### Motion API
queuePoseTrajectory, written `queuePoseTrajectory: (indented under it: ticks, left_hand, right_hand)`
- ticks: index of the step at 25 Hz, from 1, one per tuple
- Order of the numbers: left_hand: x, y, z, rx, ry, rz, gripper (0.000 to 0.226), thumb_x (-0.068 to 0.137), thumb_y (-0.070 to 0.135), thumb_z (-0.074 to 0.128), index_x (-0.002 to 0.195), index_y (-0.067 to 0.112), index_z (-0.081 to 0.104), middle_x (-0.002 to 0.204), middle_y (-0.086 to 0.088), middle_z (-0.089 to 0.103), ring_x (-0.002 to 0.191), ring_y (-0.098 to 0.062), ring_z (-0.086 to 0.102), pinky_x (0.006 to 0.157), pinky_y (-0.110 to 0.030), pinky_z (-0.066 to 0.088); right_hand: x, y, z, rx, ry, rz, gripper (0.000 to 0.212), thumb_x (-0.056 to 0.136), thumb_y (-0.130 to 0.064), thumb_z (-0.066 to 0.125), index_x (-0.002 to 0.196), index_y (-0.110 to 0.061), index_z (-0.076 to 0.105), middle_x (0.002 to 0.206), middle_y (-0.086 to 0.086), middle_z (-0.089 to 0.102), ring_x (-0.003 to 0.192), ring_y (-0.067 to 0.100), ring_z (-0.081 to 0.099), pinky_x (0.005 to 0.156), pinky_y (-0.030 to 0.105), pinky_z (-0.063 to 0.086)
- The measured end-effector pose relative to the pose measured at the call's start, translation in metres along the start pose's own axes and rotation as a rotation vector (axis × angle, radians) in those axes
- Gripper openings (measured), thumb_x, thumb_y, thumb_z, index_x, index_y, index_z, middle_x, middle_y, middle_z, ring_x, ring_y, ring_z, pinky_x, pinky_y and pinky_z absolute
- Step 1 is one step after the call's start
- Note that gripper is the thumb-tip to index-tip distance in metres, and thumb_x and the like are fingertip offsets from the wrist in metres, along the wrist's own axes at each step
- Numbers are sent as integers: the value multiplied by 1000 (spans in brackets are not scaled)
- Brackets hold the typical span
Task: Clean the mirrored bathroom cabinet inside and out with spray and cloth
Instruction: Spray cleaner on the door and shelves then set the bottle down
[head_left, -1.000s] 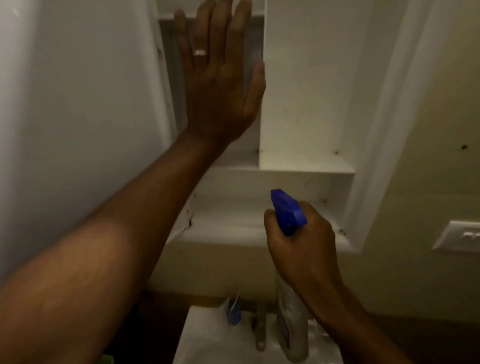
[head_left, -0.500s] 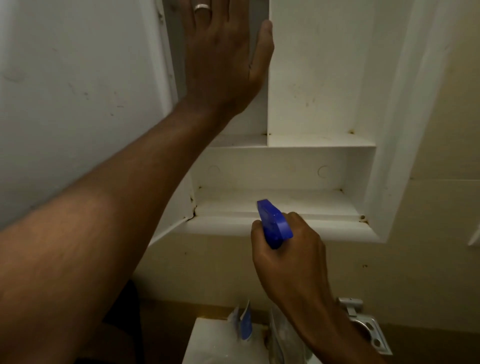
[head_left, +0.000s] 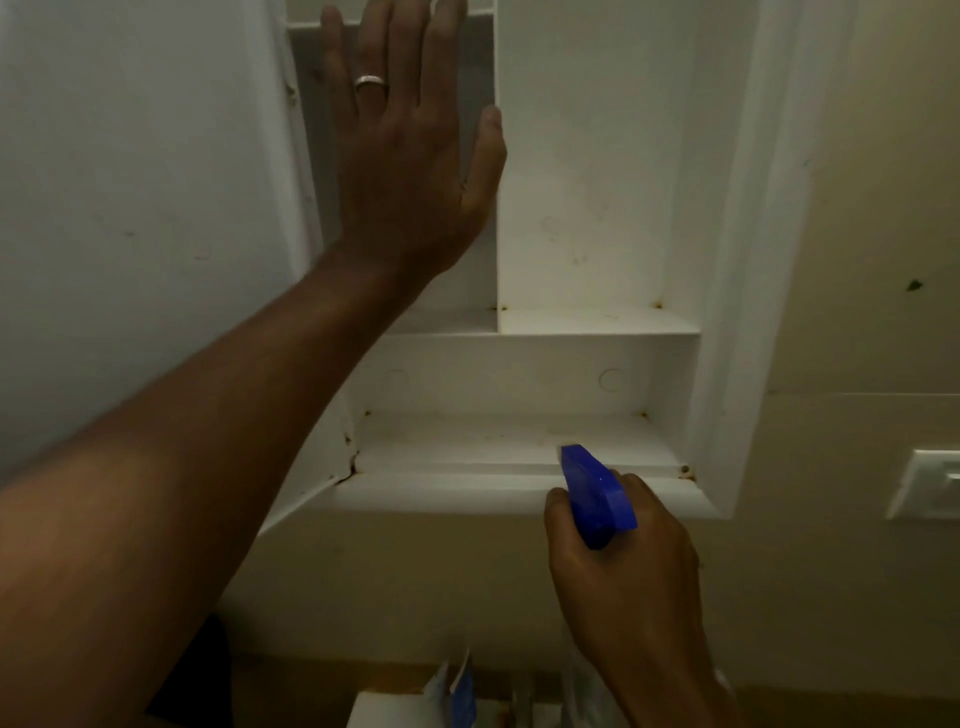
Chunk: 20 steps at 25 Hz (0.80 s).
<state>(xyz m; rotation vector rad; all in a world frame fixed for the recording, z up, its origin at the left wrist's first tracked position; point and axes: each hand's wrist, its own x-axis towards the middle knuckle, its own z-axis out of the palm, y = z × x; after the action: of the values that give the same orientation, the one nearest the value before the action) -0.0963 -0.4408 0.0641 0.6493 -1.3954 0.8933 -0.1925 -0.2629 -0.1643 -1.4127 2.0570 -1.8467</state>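
The white recessed cabinet (head_left: 597, 208) stands open, with empty shelves and rust specks in the corners. Its door (head_left: 130, 208) hangs open at the left. My left hand (head_left: 410, 150), ring on one finger, is raised flat with straight fingers in front of the upper left compartment, thumb against the vertical divider. Whether a cloth lies under it is hidden. My right hand (head_left: 618, 561) grips the blue trigger head of a spray bottle (head_left: 597, 493), nozzle aimed at the bottom shelf (head_left: 493, 441). The bottle's clear body is mostly hidden behind my wrist.
A beige wall surrounds the cabinet, with a white switch plate (head_left: 930, 483) at the right. Below, the white sink edge (head_left: 384, 709) shows with a blue-and-white packet (head_left: 460, 691) beside it.
The view has shifted, so the cabinet sits lower and wider in frame. My left hand stays flat at the upper left compartment. My right hand keeps the sprayer near the bottom shelf.
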Motion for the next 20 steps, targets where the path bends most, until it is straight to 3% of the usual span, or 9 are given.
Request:
queuePoseTrajectory:
  ticks: [4, 10, 13, 20]
  left_hand:
    - [-2, 4, 5, -7, 41, -32, 62, 100, 43, 46, 148, 3, 49, 154, -19, 47, 147, -41, 37, 122, -61, 23]
    - [-3, 2, 6, 6, 38, -39, 62, 101, 44, 45, 148, 3, 49, 154, -20, 46, 147, -43, 36, 121, -61, 24]
    - [-1, 1, 6, 3, 26, -20, 63, 100, 44, 45, 149, 4, 48, 155, -17, 46, 148, -38, 36, 122, -60, 23]
    - [0, 2, 1, -21, -52, -2, 65, 100, 42, 45, 153, 6, 42, 159, -15, 40, 151, -35, 32, 123, -62, 18]
  right_hand:
    - [9, 11, -17, -4, 30, 38, 25, 90, -28, 74, 83, -34, 50, 76, -9, 58, 65, 7, 58, 59, 13, 40]
    - [11, 17, -25, -37, 94, 54, 33, 90, -25, 75, 72, -30, 47, 62, -6, 52, 54, 8, 52, 54, 17, 35]
    - [11, 18, -26, -17, 83, 98, 34, 90, -26, 76, 74, -32, 46, 64, -6, 54, 56, 8, 54, 55, 16, 36]
    - [11, 5, -29, -66, 78, 1, 31, 88, -29, 76, 77, -36, 48, 73, -11, 58, 63, 6, 57, 58, 15, 39]
